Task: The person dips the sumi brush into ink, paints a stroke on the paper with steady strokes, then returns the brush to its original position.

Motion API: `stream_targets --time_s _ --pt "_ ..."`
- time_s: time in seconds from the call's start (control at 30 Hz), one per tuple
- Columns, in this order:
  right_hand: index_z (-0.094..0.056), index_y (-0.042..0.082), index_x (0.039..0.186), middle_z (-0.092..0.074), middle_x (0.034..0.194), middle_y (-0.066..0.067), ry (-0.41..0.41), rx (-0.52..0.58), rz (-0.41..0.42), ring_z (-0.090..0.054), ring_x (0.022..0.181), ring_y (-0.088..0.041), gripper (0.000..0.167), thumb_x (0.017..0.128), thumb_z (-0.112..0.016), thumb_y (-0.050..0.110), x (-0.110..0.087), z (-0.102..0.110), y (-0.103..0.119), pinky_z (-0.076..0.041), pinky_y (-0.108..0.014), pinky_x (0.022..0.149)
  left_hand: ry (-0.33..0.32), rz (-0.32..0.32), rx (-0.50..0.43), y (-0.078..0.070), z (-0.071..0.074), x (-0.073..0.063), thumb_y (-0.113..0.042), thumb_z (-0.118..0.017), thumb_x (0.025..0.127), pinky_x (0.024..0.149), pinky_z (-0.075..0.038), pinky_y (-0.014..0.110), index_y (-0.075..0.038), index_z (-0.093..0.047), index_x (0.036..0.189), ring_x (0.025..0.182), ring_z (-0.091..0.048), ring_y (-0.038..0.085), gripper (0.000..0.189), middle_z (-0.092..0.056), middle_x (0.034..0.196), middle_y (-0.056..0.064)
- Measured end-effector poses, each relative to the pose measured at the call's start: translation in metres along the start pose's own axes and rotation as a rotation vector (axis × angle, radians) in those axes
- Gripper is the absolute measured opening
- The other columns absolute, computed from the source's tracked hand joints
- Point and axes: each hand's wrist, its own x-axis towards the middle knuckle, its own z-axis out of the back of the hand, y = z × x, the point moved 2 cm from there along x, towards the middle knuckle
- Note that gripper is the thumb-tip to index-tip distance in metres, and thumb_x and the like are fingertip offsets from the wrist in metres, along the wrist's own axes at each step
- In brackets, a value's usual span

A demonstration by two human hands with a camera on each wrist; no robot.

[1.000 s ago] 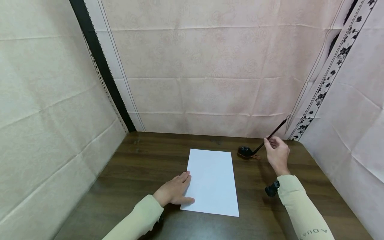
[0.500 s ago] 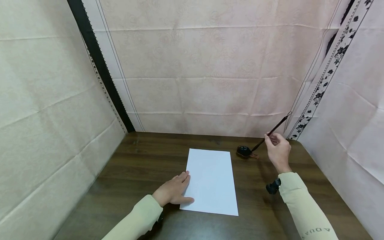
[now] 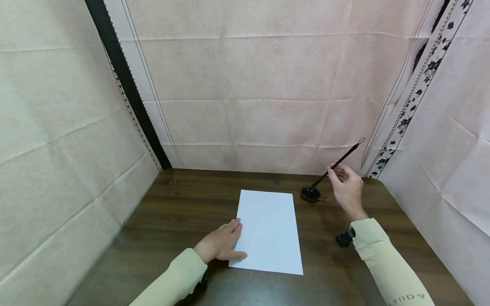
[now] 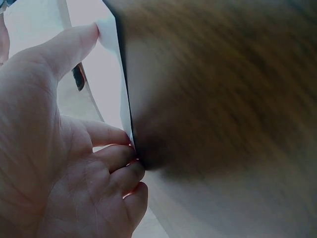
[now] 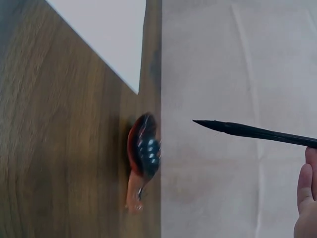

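My right hand pinches the shaft of a dark calligraphy brush, which slants with its looped end up and to the right. In the right wrist view the brush tip is black and pointed, held in the air apart from the glossy black ink dish. That dish has a reddish-brown base with a short handle-like end. A white sheet of paper lies flat on the table. My left hand rests on its left edge, thumb and fingers spread, and nothing is gripped.
The dark brown wooden table has pale cloth panels standing around it. Behind its far edge rises the back cloth. The right cloth has a black floral border. A small black camera sits on my right wrist.
The right hand and brush have moved a little to the left, and the brush now stands more over the ink dish. The left hand and paper stay where they were.
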Motion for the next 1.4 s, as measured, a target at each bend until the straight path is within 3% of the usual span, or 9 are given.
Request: stream_targets --time_s 0.33,0.57,0.8,1.03,1.27,1.4 --pt "-0.071 -0.011 0.113 -0.074 0.111 -0.031 0.095 0.098 0.041 -0.073 0.094 -0.002 0.020 0.100 -0.069 0.003 -0.018 -0.016 0.051 -0.054 -0.006 0.084 -0.005 -0.011 -0.003 -0.001 0.002 -0.002 -0.060 -0.068 0.096 0.131 -0.030 0.048 0.001 -0.033 0.163 0.164 -0.027 0.030 0.097 -0.026 0.175 0.016" --pt "-0.071 -0.009 0.114 -0.076 0.107 -0.003 0.186 0.146 0.059 -0.074 0.100 -0.003 0.018 0.101 -0.068 0.002 -0.028 -0.028 0.071 -0.056 -0.009 0.088 -0.001 -0.001 -0.008 0.000 0.000 -0.001 -0.060 -0.068 0.096 0.132 -0.030 0.047 0.000 -0.033 0.164 0.164 -0.026 0.030 0.096 -0.026 0.176 0.015" --pt "-0.075 0.002 0.114 -0.076 0.116 -0.021 0.275 0.251 0.099 -0.075 0.104 -0.011 0.014 0.101 -0.070 0.006 -0.037 -0.051 0.064 -0.058 -0.014 0.090 -0.008 0.010 -0.007 -0.001 0.000 -0.002 -0.059 -0.069 0.096 0.132 -0.030 0.048 -0.001 -0.034 0.164 0.164 -0.027 0.029 0.097 -0.026 0.176 0.014" --pt "-0.075 0.004 0.118 -0.077 0.118 -0.018 0.364 0.250 0.134 -0.076 0.105 -0.020 0.017 0.101 -0.069 0.004 -0.051 -0.069 0.076 -0.058 -0.014 0.090 -0.005 0.011 -0.008 -0.002 0.002 -0.001 -0.059 -0.069 0.096 0.132 -0.030 0.047 0.000 -0.033 0.164 0.164 -0.027 0.029 0.097 -0.026 0.176 0.014" --pt "-0.076 0.009 0.116 -0.078 0.116 -0.010 0.401 0.240 0.114 -0.074 0.104 -0.011 0.016 0.101 -0.071 0.008 -0.063 -0.085 0.081 -0.057 -0.016 0.094 0.000 0.020 0.005 -0.002 -0.001 0.001 -0.062 -0.068 0.095 0.132 -0.030 0.047 -0.002 -0.034 0.164 0.164 -0.026 0.028 0.097 -0.026 0.176 0.013" --pt "-0.076 0.010 0.117 -0.079 0.116 -0.007 0.428 0.226 0.138 -0.074 0.106 -0.014 0.017 0.101 -0.072 0.010 -0.069 -0.094 0.080 -0.058 -0.018 0.093 0.000 0.027 0.015 -0.002 -0.001 0.001 -0.063 -0.068 0.095 0.132 -0.030 0.046 -0.002 -0.034 0.164 0.164 -0.026 0.028 0.098 -0.026 0.176 0.013"
